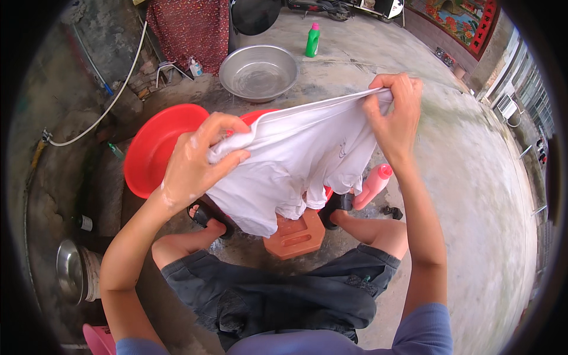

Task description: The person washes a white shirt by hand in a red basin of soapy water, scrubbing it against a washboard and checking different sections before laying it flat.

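A wet white shirt (296, 148) is stretched between my two raised hands, its upper edge pulled taut and the rest hanging in folds. My left hand (204, 155), with soap suds on its back and wrist, pinches one end of that edge. The other end is gripped between the thumb and fingers of my right hand (397, 112). Below the cloth stands an orange-brown plastic stool (296, 235), between my feet. Behind the shirt a second red basin shows only in part, mostly hidden by the fabric.
A red basin (139, 157) leans at the left. Farther off are a metal basin (259, 97) with water and a green bottle (312, 42) with a pink cap. A pink bottle (371, 188) lies near my right foot. A white hose (118, 100) runs along the left wall.
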The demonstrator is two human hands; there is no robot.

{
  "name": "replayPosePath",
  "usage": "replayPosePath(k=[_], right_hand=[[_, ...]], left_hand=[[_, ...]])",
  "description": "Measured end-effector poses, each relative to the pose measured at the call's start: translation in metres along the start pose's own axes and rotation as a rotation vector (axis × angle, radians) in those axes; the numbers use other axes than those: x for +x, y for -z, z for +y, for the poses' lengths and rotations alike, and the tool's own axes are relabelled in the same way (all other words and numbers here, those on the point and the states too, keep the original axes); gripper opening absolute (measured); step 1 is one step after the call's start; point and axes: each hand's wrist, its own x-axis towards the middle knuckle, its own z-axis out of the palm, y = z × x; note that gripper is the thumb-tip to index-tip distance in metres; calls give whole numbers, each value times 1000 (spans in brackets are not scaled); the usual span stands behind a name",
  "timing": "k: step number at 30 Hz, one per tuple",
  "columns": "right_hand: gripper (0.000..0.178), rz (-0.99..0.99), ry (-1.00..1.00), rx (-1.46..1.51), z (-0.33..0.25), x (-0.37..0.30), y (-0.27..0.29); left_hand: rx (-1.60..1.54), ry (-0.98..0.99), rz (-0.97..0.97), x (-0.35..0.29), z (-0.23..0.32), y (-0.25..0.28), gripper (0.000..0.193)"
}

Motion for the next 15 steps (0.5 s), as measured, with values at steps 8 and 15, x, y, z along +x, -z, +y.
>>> replayPosePath(k=[8,15], right_hand=[[25,-687,-38,125,1,-6,8],[20,-877,-681,840,41,-76,-72]], left_hand=[[-860,732,-36,-4,-30,0,22],[-1424,812,55,-27,-112,-90,15]])
